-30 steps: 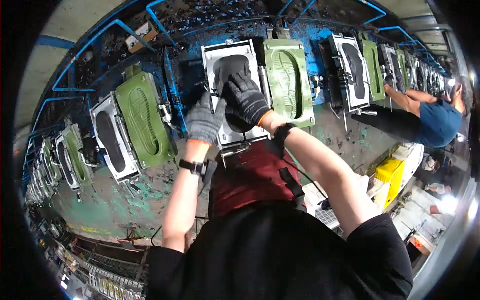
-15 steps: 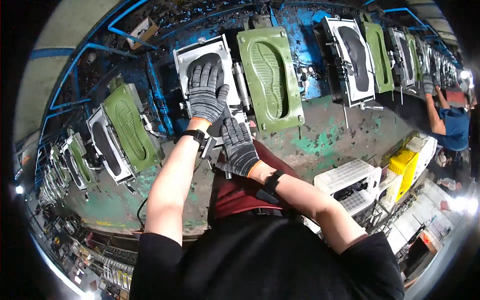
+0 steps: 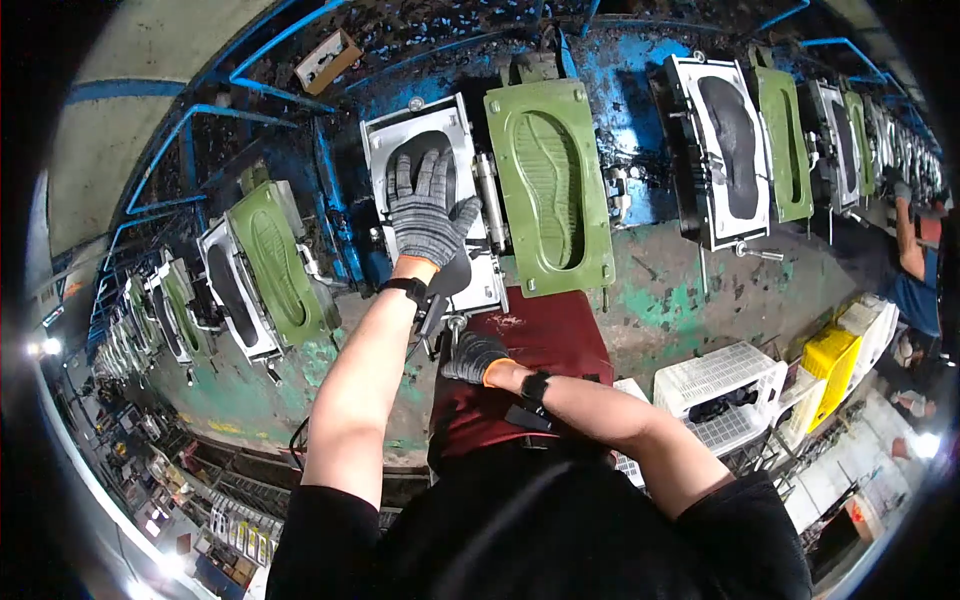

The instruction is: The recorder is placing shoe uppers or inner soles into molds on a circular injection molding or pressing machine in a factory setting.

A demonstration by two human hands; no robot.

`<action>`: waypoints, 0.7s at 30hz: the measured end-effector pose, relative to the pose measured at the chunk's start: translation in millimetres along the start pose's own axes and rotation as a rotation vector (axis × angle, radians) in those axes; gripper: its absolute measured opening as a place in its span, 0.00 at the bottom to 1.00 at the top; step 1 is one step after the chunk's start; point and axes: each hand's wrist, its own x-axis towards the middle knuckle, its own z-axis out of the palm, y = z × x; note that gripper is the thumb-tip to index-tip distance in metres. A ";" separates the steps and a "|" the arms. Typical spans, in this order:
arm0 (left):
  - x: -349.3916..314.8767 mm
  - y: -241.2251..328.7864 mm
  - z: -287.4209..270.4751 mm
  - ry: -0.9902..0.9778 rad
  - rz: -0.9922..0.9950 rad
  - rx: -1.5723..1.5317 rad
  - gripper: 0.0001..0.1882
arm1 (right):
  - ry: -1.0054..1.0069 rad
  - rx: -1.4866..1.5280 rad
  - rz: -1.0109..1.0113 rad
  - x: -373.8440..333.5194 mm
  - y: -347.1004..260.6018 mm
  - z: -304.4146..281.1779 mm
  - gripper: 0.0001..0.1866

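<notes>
My left hand (image 3: 430, 220), in a grey knit glove, lies flat with fingers spread on a dark shoe sole (image 3: 440, 145) set in a silver mould (image 3: 380, 155). A green mould half (image 3: 545, 190) with a ribbed, sole-shaped hollow stands opened out just right of it. At the mould's near edge, my right hand (image 3: 474, 358), gloved alike, is curled round a short metal handle (image 3: 457, 324); its fingertips are partly hidden.
More silver moulds with dark soles, such as one at right (image 3: 735, 150), line both sides, each beside a green half (image 3: 265, 260). White crates (image 3: 720, 375) and a yellow crate (image 3: 832, 365) stand at right. A co-worker (image 3: 915, 260) is at far right. Blue rails (image 3: 190, 130) run behind.
My right hand has come off the mould's lower part and moved down toward me, closing at the handle. My left hand stays on the sole. The whole view has shifted slightly.
</notes>
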 end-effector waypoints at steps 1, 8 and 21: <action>1.2 4.0 3.0 0.000 -0.006 -0.018 0.50 | 0.158 0.106 -0.079 -3.3 7.0 8.7 0.19; -10.2 -14.5 -5.7 0.006 -0.030 -0.015 0.51 | -0.255 -0.383 -0.091 -15.0 -41.6 -102.2 0.40; -94.9 -219.6 153.6 -0.168 -1.151 -1.691 0.40 | 0.395 -0.233 -0.333 -2.7 4.0 -26.5 0.30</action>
